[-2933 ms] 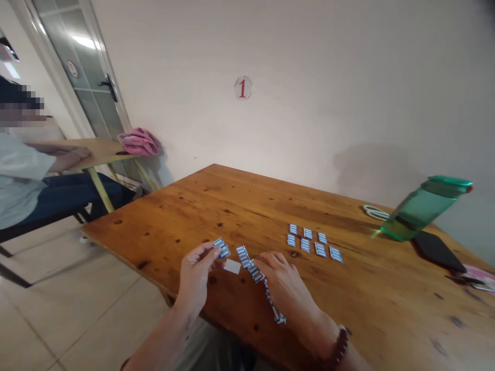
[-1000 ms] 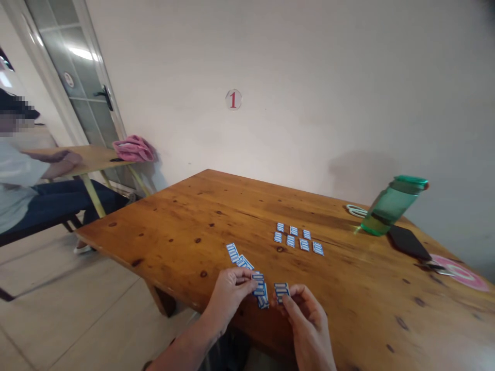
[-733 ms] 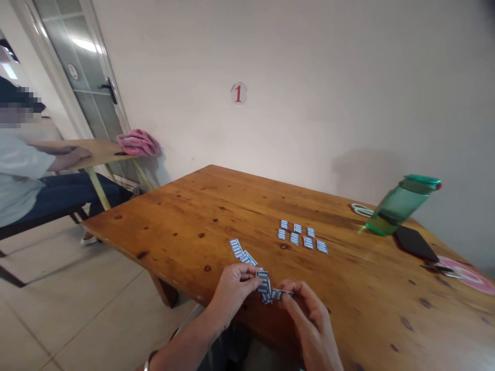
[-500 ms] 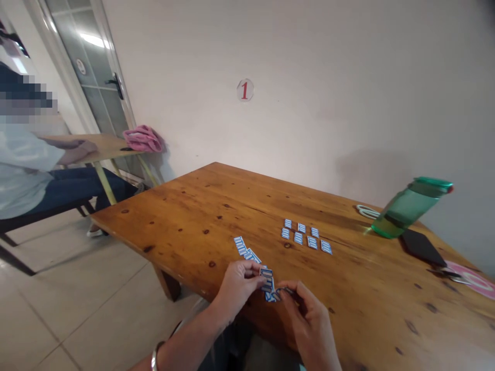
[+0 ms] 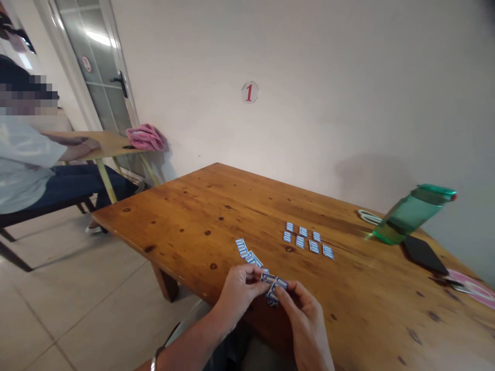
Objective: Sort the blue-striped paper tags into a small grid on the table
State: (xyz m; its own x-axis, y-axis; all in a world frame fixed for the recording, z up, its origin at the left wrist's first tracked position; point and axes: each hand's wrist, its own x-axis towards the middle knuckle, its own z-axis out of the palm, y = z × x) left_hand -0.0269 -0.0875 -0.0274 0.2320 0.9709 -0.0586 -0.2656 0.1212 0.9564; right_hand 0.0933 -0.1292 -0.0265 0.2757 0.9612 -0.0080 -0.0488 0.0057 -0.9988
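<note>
My left hand [image 5: 238,292] pinches a small blue-and-white card [image 5: 266,277] between thumb and fingers, just over the near edge of the table. Beside it, my right hand [image 5: 307,315] grips another small blue-and-white card [image 5: 278,284], which overlaps the first. Part of each is covered by my fingers. Below them, more such pieces are partly hidden. A slanting strip of overlapping blue-and-white cards [image 5: 251,257] runs from my left hand up and to the left. Farther off, several single cards [image 5: 300,241] lie in two short rows.
A green bottle [image 5: 413,214] leans at the right, beside a white looped cable [image 5: 369,216] and a flat black object [image 5: 423,254]. Scissors-like metal [image 5: 450,283] rests by a pink-and-white disc [image 5: 479,289]. At left, a person [image 5: 25,159] sits at another table.
My right hand has raised its card up against the one in my left hand; the two now overlap. The view has shifted slightly. Cards on the table stay put.
</note>
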